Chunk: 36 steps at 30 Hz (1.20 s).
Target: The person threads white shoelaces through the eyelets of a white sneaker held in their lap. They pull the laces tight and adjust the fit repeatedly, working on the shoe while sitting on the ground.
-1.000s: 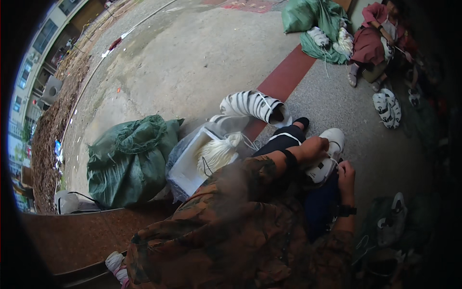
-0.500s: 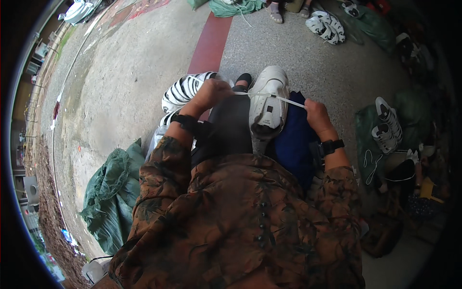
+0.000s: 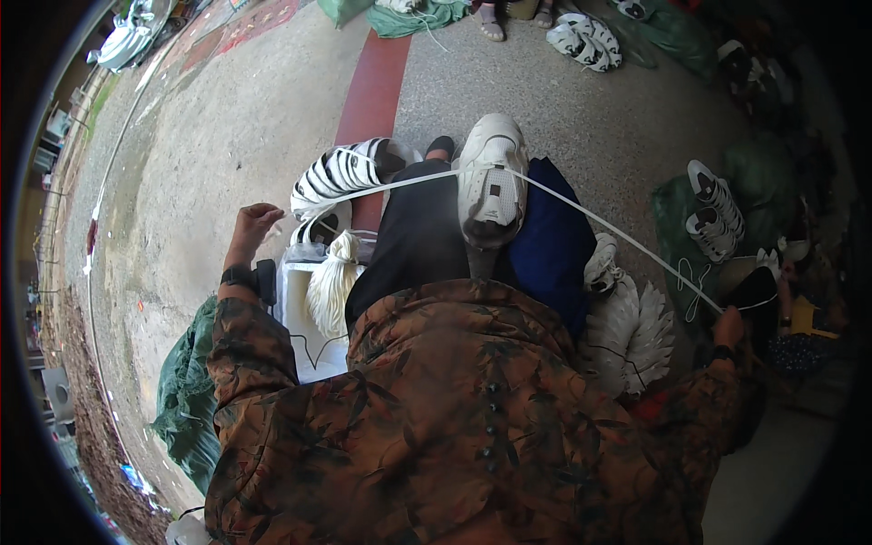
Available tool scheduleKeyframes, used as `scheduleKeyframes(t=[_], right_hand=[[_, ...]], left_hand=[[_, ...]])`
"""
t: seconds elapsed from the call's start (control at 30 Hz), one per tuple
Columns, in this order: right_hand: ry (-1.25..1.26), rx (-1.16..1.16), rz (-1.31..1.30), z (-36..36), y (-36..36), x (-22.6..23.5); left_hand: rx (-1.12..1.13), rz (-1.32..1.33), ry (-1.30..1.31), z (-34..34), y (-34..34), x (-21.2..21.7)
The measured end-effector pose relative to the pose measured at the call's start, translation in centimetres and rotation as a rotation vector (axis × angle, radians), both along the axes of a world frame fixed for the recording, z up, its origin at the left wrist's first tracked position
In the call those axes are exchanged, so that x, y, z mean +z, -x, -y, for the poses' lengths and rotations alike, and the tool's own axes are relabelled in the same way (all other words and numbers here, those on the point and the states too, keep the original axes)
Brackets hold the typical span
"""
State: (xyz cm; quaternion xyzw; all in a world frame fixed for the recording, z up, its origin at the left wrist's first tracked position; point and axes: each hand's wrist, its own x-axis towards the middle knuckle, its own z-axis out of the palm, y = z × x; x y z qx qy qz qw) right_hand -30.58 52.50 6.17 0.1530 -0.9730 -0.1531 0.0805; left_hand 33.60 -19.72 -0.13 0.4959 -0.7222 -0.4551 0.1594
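Observation:
A white sneaker [image 3: 490,150] rests on my lap with its toe pointing away, between my dark trouser leg and a blue cloth [image 3: 552,232]. One flat white shoelace [image 3: 618,232] crosses its front and stretches out to both sides. Far to the right, the closed fingers of my right hand [image 3: 728,329] grip one end of the lace. Out at the left, my left hand [image 3: 254,227] is pinched near the other end, and a short white piece shows below its fingertips. Beneath and beside that hand, a bundle of white laces [image 3: 333,286] lies over a white box [image 3: 320,363].
White shoes with dark stripes [image 3: 338,177] lie left of my knee. White shoe pieces [image 3: 629,336] are fanned out at my right. More striped shoes [image 3: 716,213] sit on green sacking. A green sack [image 3: 186,400] stands at my left. Another person's feet [image 3: 490,23] show at the top.
My hands have spread wide apart, left hand outward left and right hand far right, drawing out the lace on both sides. The lace bundle, box and fanned pieces have come into sight.

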Motion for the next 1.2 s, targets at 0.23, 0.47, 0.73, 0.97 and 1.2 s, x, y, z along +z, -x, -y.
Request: scheduleKeyframes(t=[0.23, 0.47, 0.73, 0.97, 1.2], right_hand=[[0.016, -0.084, 0.123, -1.6, -0.8, -6.5], [1.062, -0.191, 1.04, 18.8, -4.9, -11.9], [1.019, 0.408, 1.656, 37.3, -16.1, -3.2], [0.738, 0.902, 0.892, 43.9, -15.9, -4.4], [1.182, 0.498, 1.219, 45.3, -16.2, -5.8]], left_hand=[[0.206, 0.145, -0.048, -0.7, -8.1, 1.3], [0.407, 0.163, -0.085, -1.9, -14.6, -0.7], [0.145, 0.252, -0.418, -4.0, -11.0, -6.0], [0.016, 0.482, -0.45, -6.8, -11.3, -9.8], [-0.026, 0.486, -0.597, -6.7, -12.9, -11.2]])
